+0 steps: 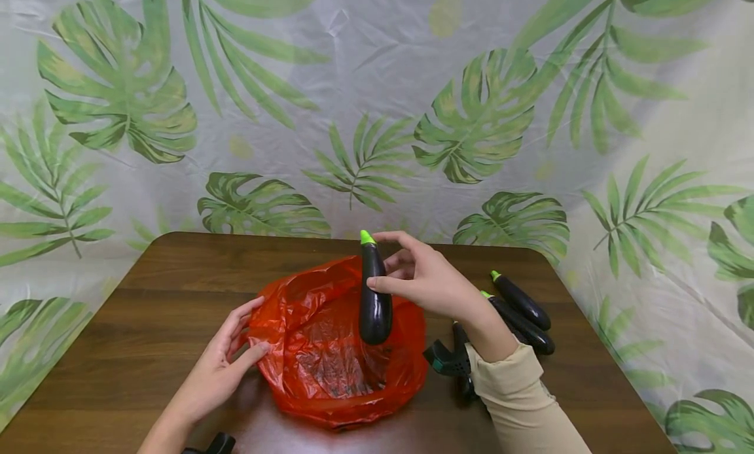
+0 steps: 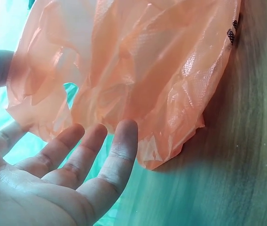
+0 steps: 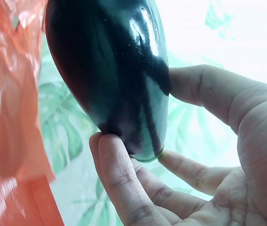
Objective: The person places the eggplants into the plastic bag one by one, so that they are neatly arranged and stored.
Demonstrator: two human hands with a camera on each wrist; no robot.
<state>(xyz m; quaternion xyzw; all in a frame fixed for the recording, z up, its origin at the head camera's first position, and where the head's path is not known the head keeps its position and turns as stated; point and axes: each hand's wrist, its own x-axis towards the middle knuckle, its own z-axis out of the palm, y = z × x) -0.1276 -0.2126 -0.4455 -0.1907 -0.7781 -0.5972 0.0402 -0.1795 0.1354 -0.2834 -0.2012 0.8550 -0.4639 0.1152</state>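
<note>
An eggplant point(image 1: 375, 313), glossy and dark with a bright green stem end, is in my right hand point(image 1: 427, 277). Thumb and fingers grip it near its stem half, green end up, over the mouth of a red plastic bag point(image 1: 288, 385). The right wrist view shows the fingertips against the narrow part of the eggplant point(image 3: 107, 70). At the bag's left rim, my left hand point(image 1: 220, 359) holds the film between thumb and fingers. In the left wrist view, several fingers of the left hand point(image 2: 72, 174) lie along the outside of the bag point(image 2: 161, 61).
To the right on the brown wooden table point(image 1: 147, 330) lie a far eggplant point(image 1: 521, 301) and a nearer eggplant point(image 1: 527, 330), side by side. Another dark eggplant point(image 1: 461, 339) is partly hidden behind my right wrist and its black camera mount point(image 1: 444, 361). A leaf-patterned cloth point(image 1: 377, 81) hangs behind.
</note>
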